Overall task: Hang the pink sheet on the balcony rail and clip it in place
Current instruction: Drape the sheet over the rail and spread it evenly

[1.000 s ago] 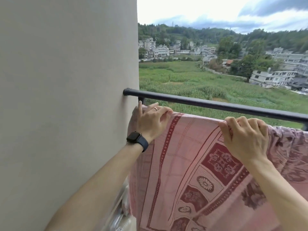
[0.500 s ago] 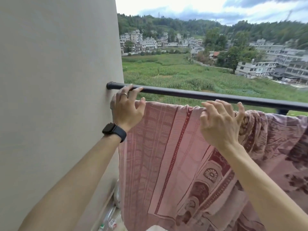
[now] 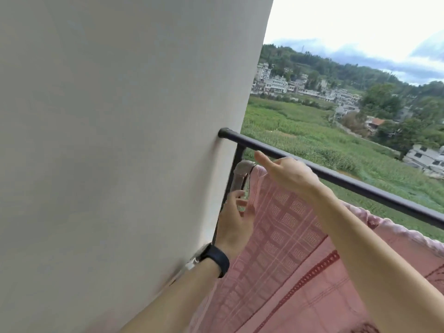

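Hanging beside a silver pipe (image 3: 240, 175), the pink sheet (image 3: 288, 236) nears the wall (image 3: 120, 140).

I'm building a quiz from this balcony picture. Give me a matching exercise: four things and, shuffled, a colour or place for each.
Things: 1 sheet; 2 rail; 3 watch; 4 wall.
Descriptions: A dark metal, above the sheet; B on a wrist; C pink with dark red pattern; D pale, plain, at left.
Pairs: 1-C; 2-A; 3-B; 4-D.
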Tool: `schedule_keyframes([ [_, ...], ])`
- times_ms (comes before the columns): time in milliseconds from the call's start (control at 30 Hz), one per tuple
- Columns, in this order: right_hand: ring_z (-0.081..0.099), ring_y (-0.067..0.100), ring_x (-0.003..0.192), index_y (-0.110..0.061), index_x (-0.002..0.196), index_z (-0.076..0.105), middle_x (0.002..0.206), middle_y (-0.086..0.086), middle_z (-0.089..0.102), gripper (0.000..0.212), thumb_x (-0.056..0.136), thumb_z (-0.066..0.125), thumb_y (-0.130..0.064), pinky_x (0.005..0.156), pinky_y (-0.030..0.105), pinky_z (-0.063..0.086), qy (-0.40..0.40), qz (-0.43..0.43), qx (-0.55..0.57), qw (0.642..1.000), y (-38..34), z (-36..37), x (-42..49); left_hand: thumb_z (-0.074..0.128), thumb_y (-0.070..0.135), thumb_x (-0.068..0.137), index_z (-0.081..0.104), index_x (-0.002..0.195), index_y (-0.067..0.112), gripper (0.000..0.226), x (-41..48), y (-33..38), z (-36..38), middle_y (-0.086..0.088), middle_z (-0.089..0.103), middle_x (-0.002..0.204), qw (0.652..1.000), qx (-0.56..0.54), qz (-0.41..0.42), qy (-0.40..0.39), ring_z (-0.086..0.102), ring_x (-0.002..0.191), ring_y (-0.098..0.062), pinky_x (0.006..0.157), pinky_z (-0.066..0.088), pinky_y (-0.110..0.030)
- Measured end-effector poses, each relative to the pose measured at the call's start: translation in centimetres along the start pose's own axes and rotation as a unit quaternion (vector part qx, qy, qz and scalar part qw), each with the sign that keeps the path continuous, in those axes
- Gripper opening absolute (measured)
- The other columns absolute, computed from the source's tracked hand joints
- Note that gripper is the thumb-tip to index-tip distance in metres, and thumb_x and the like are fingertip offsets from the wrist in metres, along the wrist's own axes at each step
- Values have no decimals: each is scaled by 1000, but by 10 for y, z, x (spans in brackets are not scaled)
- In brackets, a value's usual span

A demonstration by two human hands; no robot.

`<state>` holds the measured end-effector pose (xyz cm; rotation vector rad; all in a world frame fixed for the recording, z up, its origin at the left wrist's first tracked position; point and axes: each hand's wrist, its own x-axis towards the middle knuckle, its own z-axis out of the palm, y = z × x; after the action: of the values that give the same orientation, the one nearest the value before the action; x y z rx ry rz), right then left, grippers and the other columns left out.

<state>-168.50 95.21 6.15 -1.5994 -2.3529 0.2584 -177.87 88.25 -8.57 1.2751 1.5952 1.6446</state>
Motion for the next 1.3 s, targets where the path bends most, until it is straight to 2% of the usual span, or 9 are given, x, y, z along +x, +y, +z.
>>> schedule_keyframes([
  [67,31,12,36,-18,51,44,45,-6,36,73,76,46,-87,53,27,35,-92,9,2,996,-14,-4,13,52,33,99,51,132,26,34,-14,-6,3,10,66,108,998,43,24,-32,64,88,-6,78,55,-27],
  [200,38,15,46,-6,85,73,61,2,50,36,84,75,-42,51,27,32,-152,6,41,987,-6,-12,19,47,35,99,40,145,27,47,-43,-15,10,3,58,131,984,107,114,-85,56,115,-13,100,45,-29],
  [400,43,11,49,-36,101,73,76,6,70,15,91,68,-26,41,22,33,-44,-64,136,988,11,-5,-7,46,36,99,60,130,28,34,-5,-31,-28,9,62,127,996,62,27,-53,63,102,-7,87,50,-21],
  [500,41,4,39,-26,107,73,76,8,70,18,100,57,-22,35,18,31,10,-35,158,987,13,-7,-8,43,33,100,46,144,24,44,21,-30,-31,1,59,136,982,143,-7,-121,59,117,-19,97,48,-32],
  [633,45,4,37,-19,106,68,78,10,73,16,102,53,-18,35,20,35,17,-1,141,990,7,-18,-6,48,32,98,60,123,31,28,24,-13,-18,12,68,113,981,159,15,-112,65,98,-9,78,52,-24],
  [767,51,14,45,-17,109,67,76,4,70,19,102,50,-18,41,28,42,72,3,101,992,-8,-10,10,54,25,94,59,99,28,8,35,-17,-38,14,66,88,997,-2,-35,67,62,79,-2,64,49,-21],
  [1067,51,5,36,-28,106,66,91,-5,73,18,102,49,-21,36,22,44,101,-59,140,983,-64,9,30,46,15,97,69,107,30,29,115,-19,-55,6,64,92,924,-199,-173,-278,55,78,-9,69,43,-27],
  [1167,66,2,50,-35,125,55,104,-14,68,29,102,41,-47,47,29,56,45,-67,-9,997,-55,10,20,51,7,97,69,88,20,24,122,-32,-52,4,63,66,941,-204,-118,-241,54,59,-12,65,48,-34],
  [1300,51,2,50,-39,105,49,76,-17,63,41,96,22,-68,41,21,31,110,-86,-243,960,-19,15,-6,63,33,91,71,90,24,13,118,-56,-53,6,70,75,989,-98,-27,-110,62,68,-12,68,53,-36],
])
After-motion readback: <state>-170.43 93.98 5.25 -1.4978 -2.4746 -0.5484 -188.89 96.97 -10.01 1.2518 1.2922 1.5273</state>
